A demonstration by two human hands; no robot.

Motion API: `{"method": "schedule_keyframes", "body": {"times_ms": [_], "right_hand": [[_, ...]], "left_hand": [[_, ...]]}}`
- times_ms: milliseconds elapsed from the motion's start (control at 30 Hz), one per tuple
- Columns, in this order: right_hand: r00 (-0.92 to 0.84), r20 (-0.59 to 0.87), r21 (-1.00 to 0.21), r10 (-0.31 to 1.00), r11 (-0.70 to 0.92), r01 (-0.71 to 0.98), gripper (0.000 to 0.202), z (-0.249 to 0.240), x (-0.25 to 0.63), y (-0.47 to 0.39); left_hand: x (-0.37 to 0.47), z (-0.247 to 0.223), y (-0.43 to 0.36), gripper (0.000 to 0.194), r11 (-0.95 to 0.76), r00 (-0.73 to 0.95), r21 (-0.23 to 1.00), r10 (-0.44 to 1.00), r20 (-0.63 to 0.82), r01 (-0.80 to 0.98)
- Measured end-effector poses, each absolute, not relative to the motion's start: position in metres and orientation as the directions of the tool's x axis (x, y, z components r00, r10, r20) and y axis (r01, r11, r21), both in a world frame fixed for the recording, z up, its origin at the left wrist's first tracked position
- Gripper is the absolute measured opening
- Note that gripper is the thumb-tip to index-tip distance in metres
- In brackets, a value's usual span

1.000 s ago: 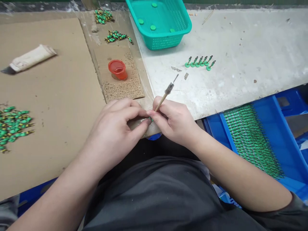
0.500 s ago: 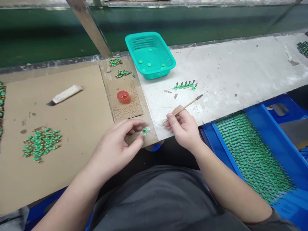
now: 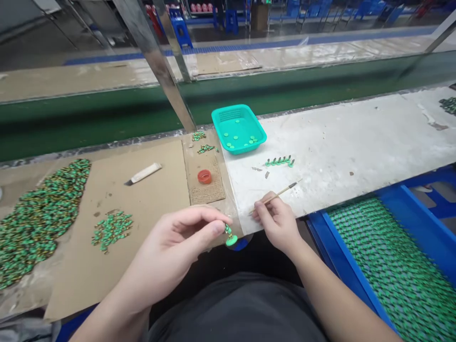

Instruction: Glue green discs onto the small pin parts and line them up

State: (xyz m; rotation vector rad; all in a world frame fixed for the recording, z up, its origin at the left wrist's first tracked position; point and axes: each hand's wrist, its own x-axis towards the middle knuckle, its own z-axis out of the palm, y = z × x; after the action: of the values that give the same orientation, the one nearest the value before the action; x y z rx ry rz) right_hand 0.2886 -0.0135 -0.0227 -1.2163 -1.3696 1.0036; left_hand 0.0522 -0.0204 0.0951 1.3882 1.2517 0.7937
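Note:
Between thumb and fingertips, my left hand point(image 3: 181, 242) pinches a small green figure with a round green base point(image 3: 231, 240), lifted off the cardboard near the table's front edge. My right hand point(image 3: 276, 218) grips a thin wooden brush point(image 3: 281, 193), its tip pointing up and to the right over the white surface. Several green pieces on round bases point(image 3: 280, 162) stand in a row beyond the brush. A red cup point(image 3: 204, 176) rests on a small cardboard piece ahead of my left hand.
A turquoise basket point(image 3: 261, 138) holding several green discs stands at the back. Small green and gold parts lie in a pile point(image 3: 112, 229) and a large heap point(image 3: 46, 209) at left, near a white tube point(image 3: 146, 172). Blue tray point(image 3: 359, 280) at right holds rows of green pieces.
My left hand has closed on the green figure and raised it by its upper part. The view has tilted up and left; my right hand still holds the brush.

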Motion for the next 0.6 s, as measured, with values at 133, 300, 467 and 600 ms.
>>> {"method": "schedule_keyframes", "body": {"times_ms": [133,300,467,600], "right_hand": [[0.003,0.163,-0.975,0.987,0.160,0.153,0.036,-0.026,0.289,-0.014],[-0.006,0.176,-0.975,0.984,0.175,0.134,0.036,-0.027,0.286,-0.013],[0.015,0.202,-0.969,0.979,0.197,0.150,0.034,-0.021,0.291,-0.024],[0.069,0.216,-0.960,0.974,0.199,0.195,0.031,-0.018,0.311,-0.039]], "left_hand": [[0.051,0.106,-0.021,0.024,0.101,0.273,0.968,0.948,-0.164,0.230],[0.054,0.109,-0.018,0.030,0.122,0.295,0.968,0.937,-0.185,0.219],[0.058,0.089,0.001,0.036,-0.006,0.213,0.904,0.972,-0.095,0.428],[0.079,0.065,0.037,0.043,-0.152,0.203,0.801,0.978,0.039,0.579]]}}
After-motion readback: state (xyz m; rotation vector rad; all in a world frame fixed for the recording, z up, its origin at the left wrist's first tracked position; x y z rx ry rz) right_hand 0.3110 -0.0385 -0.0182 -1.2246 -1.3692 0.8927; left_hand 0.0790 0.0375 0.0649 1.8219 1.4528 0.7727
